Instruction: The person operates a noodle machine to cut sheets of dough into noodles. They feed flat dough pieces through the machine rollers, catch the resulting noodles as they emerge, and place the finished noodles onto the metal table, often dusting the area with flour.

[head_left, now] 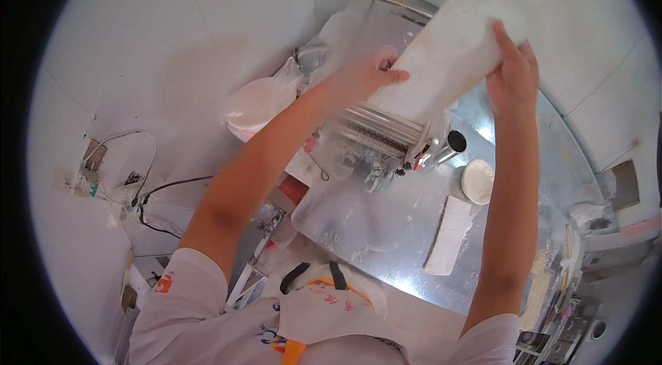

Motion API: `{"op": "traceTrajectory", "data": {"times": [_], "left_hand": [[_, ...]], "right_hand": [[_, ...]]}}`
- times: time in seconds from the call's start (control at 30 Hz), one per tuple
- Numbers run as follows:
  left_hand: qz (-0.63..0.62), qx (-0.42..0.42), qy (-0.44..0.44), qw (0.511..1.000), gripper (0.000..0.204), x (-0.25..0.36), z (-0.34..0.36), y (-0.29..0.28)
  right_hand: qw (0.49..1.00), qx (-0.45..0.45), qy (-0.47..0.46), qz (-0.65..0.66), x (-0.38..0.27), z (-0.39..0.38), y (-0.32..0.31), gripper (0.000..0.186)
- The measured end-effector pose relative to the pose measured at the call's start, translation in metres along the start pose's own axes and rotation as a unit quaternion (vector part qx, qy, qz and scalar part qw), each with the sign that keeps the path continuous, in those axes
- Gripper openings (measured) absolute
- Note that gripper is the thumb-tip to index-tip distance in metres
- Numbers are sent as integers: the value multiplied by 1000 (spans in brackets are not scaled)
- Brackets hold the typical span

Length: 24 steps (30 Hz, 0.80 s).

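A wide, floury sheet of dough (458,41) is held up at a slant over a metal dough-rolling machine (383,127). My left hand (378,74) grips its lower left edge, thumb on top and fingers curled. My right hand (514,75) holds the opposite edge, its thumb on the upper face and the other fingers partly hidden. Part of the machine's tilted metal tray (389,23) shows behind the sheet, while its rollers and toothed cutter lie below. Flour dusts the metal worktop (372,227) around the machine.
On the worktop, a round tub of white powder (477,182) stands beside a flat white strip (448,237). An open metal tube (453,143) sticks out at the machine's right end. Left of it is a plastic-covered bowl (262,103). Black cables (148,203) hang by the left wall.
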<state>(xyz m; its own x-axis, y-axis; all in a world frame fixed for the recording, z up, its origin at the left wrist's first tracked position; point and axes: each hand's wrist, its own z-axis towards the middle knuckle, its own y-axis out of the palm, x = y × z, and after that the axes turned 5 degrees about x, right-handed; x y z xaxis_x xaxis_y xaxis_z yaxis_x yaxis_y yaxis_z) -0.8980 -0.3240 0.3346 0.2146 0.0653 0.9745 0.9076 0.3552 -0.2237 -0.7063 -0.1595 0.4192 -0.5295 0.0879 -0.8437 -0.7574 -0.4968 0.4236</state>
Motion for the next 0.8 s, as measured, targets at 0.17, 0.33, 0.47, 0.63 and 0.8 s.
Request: {"op": "traceTrajectory", "data": {"times": [0.17, 0.33, 0.47, 0.63, 0.8], "left_hand": [[-64, 7, 23, 998, 36, -87, 89, -16], [145, 51, 60, 986, 36, -115, 109, -26], [276, 106, 136, 946, 36, -130, 114, -23], [336, 103, 154, 924, 42, -139, 123, -26], [360, 98, 113, 921, 48, -133, 125, -21]], "right_hand": [[999, -17, 28, -41, 75, 61, 32, 42], [994, 14, 87, -65, 131, 89, 22, 39], [992, 8, 115, -41, 148, 90, 17, 34], [988, 9, 144, -50, 167, 100, 8, 36], [981, -28, 175, -75, 184, 113, -6, 38]]}}
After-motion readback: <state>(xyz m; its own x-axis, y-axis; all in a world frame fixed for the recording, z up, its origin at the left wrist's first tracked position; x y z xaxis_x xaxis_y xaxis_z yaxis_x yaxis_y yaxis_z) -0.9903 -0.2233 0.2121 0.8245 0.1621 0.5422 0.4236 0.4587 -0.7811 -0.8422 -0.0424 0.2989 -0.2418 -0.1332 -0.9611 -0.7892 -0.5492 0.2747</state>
